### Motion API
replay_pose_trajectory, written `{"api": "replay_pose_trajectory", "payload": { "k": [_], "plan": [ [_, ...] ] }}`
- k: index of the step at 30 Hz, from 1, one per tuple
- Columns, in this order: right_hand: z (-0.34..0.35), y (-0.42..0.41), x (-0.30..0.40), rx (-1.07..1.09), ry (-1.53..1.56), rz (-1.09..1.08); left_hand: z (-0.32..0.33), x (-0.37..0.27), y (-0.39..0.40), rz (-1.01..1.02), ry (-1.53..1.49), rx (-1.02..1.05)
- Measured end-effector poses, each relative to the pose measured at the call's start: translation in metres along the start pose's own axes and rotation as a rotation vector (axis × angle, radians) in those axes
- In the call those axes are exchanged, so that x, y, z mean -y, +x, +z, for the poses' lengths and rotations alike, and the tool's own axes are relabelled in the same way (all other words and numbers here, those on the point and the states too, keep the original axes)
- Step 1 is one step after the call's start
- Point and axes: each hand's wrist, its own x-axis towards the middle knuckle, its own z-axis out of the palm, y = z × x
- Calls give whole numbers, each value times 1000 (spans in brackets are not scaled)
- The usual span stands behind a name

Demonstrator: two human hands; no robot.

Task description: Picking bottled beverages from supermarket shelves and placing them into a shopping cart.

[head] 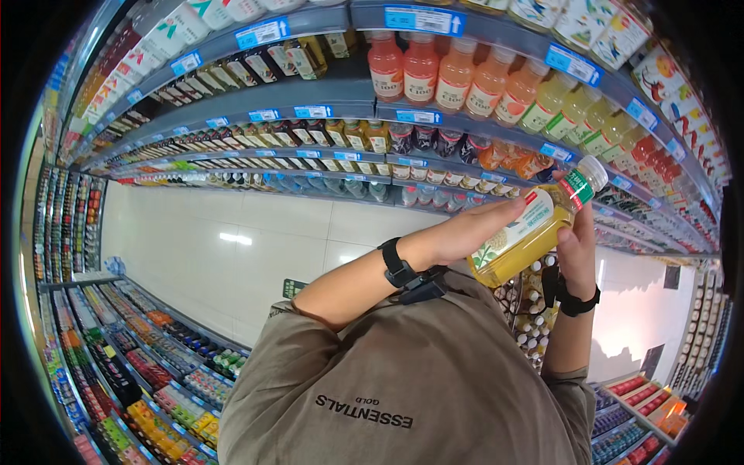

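A clear plastic bottle [514, 256] of yellow drink is held tilted in front of my chest, its cap end up and to the right. It has a clear cap, a green and red neck band and a pale printed label. My left hand [468, 232] lies along the label side, the thumb reaching toward the neck. From the right, my right hand [578, 258] supports the bottle near its shoulder, its thumb against the side. Some fingers of both hands are hidden behind the bottle. Each wrist wears a black strap.
Ahead runs a long grey shelf unit [375, 110] with blue price tags. Pink and orange drink bottles [456, 75] stand on an upper shelf. Pale floor tiles [279, 232] lie to the left, bordered by another drinks shelf [151, 360]. White-capped bottles [526, 325] are close by my right forearm.
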Motion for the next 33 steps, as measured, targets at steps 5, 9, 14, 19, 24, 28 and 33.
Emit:
{"api": "replay_pose_trajectory", "payload": {
  "k": [5,9,14,19,24,28,33],
  "plan": [
    [35,17,0,35,4,5,-24,-16,-31,40,144,16],
    [66,26,4,79,-12,25,-42,-24,-52,87,234,-50],
    [104,45,8,129,-20,119,-71,-33,-78,112,232,-57],
    [139,62,12,148,-120,169,-99,-42,-97,101,113,-47],
    [160,74,6,217,-185,166,-120,-50,-118,14,18,-81],
    [171,78,3,288,-124,195,-132,-51,-128,29,-19,-96],
    [182,82,6,306,-154,215,-143,-48,-132,5,-86,-108]
  ]
}}
